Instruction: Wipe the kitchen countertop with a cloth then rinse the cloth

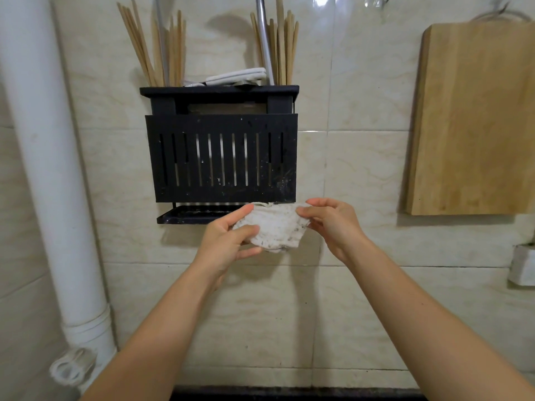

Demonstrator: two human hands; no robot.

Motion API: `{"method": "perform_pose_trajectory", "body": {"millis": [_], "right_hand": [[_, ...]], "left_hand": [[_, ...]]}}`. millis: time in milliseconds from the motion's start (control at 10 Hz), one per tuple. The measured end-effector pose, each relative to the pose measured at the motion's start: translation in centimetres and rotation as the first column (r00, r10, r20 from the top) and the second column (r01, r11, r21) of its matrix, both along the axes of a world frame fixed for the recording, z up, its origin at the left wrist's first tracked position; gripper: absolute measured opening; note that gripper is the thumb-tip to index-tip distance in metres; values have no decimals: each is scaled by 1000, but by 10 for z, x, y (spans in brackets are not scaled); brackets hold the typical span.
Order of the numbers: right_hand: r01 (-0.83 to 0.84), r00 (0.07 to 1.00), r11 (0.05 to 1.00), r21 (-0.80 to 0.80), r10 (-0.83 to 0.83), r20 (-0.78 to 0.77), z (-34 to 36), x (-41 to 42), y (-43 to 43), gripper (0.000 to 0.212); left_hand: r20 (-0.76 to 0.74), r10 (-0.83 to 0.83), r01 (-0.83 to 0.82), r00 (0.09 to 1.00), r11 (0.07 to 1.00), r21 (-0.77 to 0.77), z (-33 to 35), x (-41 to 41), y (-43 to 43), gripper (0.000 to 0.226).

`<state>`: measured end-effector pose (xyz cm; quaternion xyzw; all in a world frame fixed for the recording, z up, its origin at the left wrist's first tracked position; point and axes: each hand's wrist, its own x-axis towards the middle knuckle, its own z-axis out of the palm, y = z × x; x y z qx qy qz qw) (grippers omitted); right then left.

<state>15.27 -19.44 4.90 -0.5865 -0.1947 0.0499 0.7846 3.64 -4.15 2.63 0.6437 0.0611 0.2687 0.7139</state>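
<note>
A white cloth (273,227) with dark specks hangs in the air in front of the tiled wall, just below the black wall rack (221,157). My left hand (228,241) grips its left side, thumb on top and fingers curled beneath. My right hand (330,219) pinches its upper right corner between thumb and fingers. The cloth is stretched between both hands and its top edge touches the rack's drip tray (191,215). A dark strip of countertop (289,393) shows at the bottom edge.
The rack holds wooden chopsticks (156,50) and a metal utensil handle (265,39). A wooden cutting board (474,120) hangs on the wall at the right. A white pipe (49,157) runs down the left side. A small white holder (522,266) sits at the far right.
</note>
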Motion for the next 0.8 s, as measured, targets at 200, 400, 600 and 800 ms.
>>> {"method": "perform_pose_trajectory", "body": {"millis": [200,400,600,800], "right_hand": [[119,983,982,-149,-95,159,4,10,16,17],[255,943,953,-164,-208,261,-4,25,36,20],[326,928,902,-282,-248,278,-1,33,39,23],[230,948,923,-308,-140,287,2,25,16,3]], "left_hand": [[-52,182,-169,982,966,195,8,11,13,50],[-50,314,-297,948,932,207,9,23,18,32],[122,609,-549,783,586,597,0,21,25,42],[249,631,-613,734,459,644,-4,3,25,36]]}}
